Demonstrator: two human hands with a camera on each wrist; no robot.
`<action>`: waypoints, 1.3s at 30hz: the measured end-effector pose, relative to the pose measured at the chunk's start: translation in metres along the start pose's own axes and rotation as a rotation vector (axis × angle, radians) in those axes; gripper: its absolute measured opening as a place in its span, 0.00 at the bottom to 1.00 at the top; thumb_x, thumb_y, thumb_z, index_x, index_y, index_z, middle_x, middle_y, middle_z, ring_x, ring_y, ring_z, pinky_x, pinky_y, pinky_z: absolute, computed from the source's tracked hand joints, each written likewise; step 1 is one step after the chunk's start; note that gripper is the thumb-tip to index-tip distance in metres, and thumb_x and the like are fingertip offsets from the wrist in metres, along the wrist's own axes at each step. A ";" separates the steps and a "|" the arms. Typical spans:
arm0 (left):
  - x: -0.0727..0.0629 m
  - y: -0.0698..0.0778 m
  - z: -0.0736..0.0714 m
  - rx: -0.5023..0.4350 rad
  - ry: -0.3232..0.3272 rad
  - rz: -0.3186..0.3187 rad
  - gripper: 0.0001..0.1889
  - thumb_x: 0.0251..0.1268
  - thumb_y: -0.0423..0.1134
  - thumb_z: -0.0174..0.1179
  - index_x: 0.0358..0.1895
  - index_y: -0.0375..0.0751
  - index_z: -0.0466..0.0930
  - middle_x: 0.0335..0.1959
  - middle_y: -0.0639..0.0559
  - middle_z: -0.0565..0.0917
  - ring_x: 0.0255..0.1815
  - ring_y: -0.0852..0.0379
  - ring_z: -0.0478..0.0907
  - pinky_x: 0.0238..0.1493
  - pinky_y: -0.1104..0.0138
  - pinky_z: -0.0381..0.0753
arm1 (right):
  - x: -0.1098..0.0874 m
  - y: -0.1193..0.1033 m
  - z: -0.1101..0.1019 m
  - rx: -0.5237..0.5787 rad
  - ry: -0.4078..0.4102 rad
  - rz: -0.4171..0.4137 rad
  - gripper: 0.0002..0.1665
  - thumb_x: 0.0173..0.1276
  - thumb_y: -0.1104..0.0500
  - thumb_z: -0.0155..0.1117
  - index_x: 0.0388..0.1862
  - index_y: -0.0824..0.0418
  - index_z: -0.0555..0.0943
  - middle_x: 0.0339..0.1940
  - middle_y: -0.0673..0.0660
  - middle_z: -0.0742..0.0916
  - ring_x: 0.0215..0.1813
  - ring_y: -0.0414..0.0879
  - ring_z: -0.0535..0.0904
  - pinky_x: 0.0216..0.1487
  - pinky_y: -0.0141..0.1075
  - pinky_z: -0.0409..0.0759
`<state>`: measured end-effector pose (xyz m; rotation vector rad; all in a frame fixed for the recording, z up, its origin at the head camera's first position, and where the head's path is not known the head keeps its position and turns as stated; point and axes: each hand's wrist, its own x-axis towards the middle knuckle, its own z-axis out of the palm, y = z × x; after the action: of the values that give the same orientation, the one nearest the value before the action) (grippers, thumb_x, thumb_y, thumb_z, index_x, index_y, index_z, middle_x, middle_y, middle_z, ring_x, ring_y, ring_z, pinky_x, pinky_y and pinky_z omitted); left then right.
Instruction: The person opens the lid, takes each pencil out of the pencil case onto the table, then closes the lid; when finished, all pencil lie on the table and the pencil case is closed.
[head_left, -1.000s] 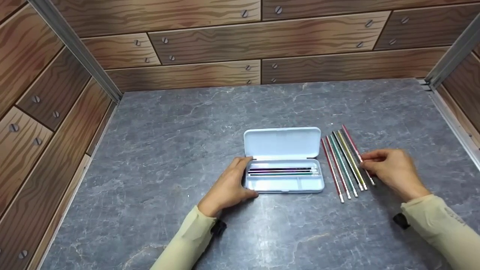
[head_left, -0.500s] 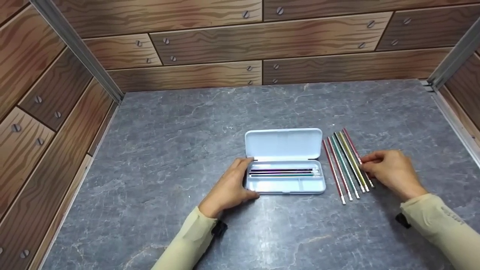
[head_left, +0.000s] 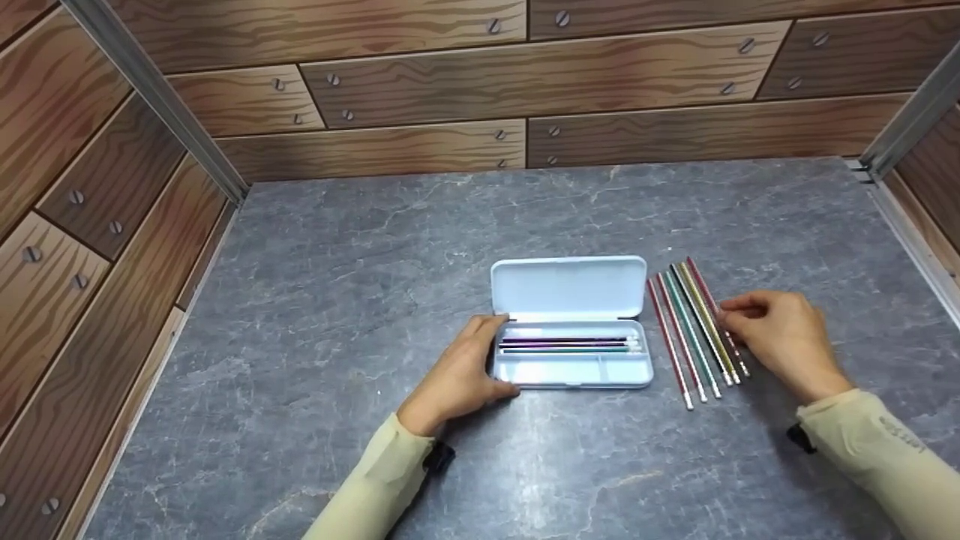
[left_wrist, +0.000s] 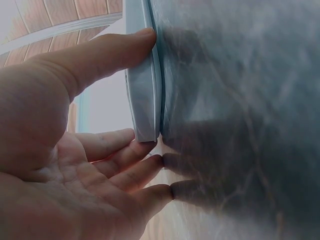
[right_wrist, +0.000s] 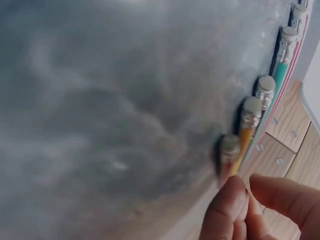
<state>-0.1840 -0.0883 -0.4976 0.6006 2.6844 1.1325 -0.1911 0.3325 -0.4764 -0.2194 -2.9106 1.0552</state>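
A pale blue pencil case (head_left: 566, 371) lies with its lid (head_left: 568, 289) raised. Several pencils (head_left: 562, 345) are in its back compartment. My left hand (head_left: 457, 375) holds the case's left end; in the left wrist view the thumb (left_wrist: 107, 55) presses its front side, with the fingers at its end. To the right of the case, several pencils (head_left: 679, 337) lie slanted on the table, eraser ends toward me. My right hand (head_left: 784, 334) has curled fingers and its fingertips at the rightmost red pencil (head_left: 701, 281). The exact contact is partly hidden, also in the right wrist view.
The case and pencils rest on a grey marbled table (head_left: 360, 247). Wood-patterned panels (head_left: 420, 90) stand behind and at both sides, with metal rails (head_left: 202, 172) at the corners. The smaller front compartments of the case hold nothing visible.
The rightmost red pencil has shifted slightly left, closer alongside the yellow one, with my right fingertips at it. My left hand has stayed on the case.
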 end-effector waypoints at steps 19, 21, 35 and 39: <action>0.000 -0.001 0.000 0.003 0.000 0.002 0.54 0.54 0.33 0.85 0.85 0.30 0.66 0.78 0.37 0.76 0.80 0.39 0.76 0.86 0.46 0.75 | 0.001 -0.067 0.060 0.074 -0.035 -0.762 0.15 0.65 0.73 0.81 0.47 0.59 0.96 0.43 0.53 0.97 0.43 0.46 0.92 0.49 0.29 0.91; 0.000 -0.002 0.000 -0.001 0.001 0.003 0.54 0.54 0.33 0.85 0.85 0.30 0.65 0.78 0.37 0.76 0.80 0.39 0.76 0.86 0.46 0.75 | 0.002 -0.071 0.064 0.052 -0.078 -0.795 0.14 0.66 0.73 0.80 0.48 0.59 0.96 0.43 0.52 0.97 0.44 0.49 0.93 0.49 0.37 0.94; 0.001 0.002 -0.001 -0.004 -0.018 -0.042 0.55 0.55 0.34 0.85 0.87 0.34 0.64 0.81 0.40 0.74 0.82 0.41 0.74 0.89 0.49 0.72 | -0.006 -0.080 0.079 -0.130 -0.193 -0.767 0.15 0.71 0.68 0.78 0.56 0.62 0.94 0.51 0.58 0.97 0.53 0.56 0.95 0.59 0.54 0.94; 0.000 0.002 -0.001 -0.007 -0.012 -0.040 0.55 0.55 0.34 0.86 0.86 0.34 0.65 0.81 0.40 0.75 0.82 0.40 0.74 0.88 0.49 0.72 | -0.008 -0.082 0.080 -0.169 -0.195 -0.803 0.15 0.72 0.68 0.77 0.56 0.63 0.94 0.50 0.59 0.97 0.53 0.57 0.94 0.59 0.54 0.93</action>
<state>-0.1836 -0.0872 -0.4956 0.5484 2.6683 1.1241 -0.1997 0.2184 -0.4850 1.0061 -2.7709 0.7056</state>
